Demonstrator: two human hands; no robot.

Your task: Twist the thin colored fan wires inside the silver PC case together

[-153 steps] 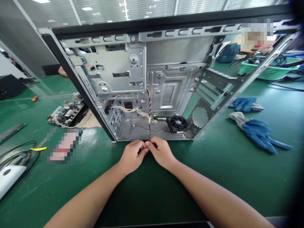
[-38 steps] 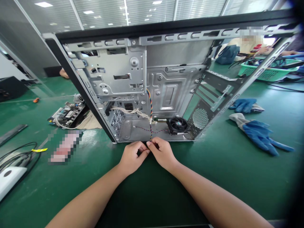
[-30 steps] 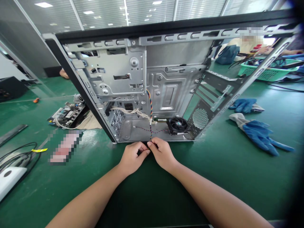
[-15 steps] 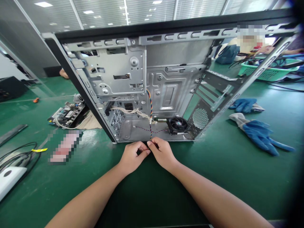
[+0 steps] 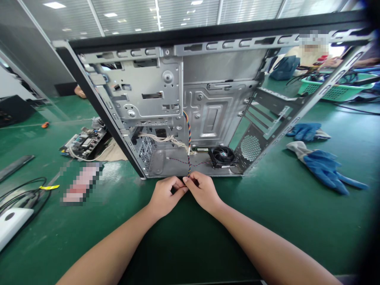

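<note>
An open computer case (image 5: 210,114) stands on the green table in front of me. From its drive cage (image 5: 148,87) hangs a twisted multicoloured cable (image 5: 189,138), running down over the case's lower edge. My right hand (image 5: 204,192) pinches this cable near its lower end. My left hand (image 5: 166,196) is closed beside it, thumb and finger on the same cable; the very end is hidden by the fingers. Inside the case lie a black cooling fan (image 5: 223,156), a green memory stick (image 5: 202,150), a bundle of white wires (image 5: 166,138) and a thin purple-and-red wire (image 5: 178,161).
Blue work gloves (image 5: 323,166) lie to the right. A green basket (image 5: 332,91) with cables stands behind them, near another person. On the left are a circuit board assembly (image 5: 86,142), a blurred pink item (image 5: 81,184), black cables (image 5: 26,196) and a white device (image 5: 13,225).
Almost nothing differs. Both hands stay at the case's lower edge on the cable, with only a very slight shift of the right thumb.
</note>
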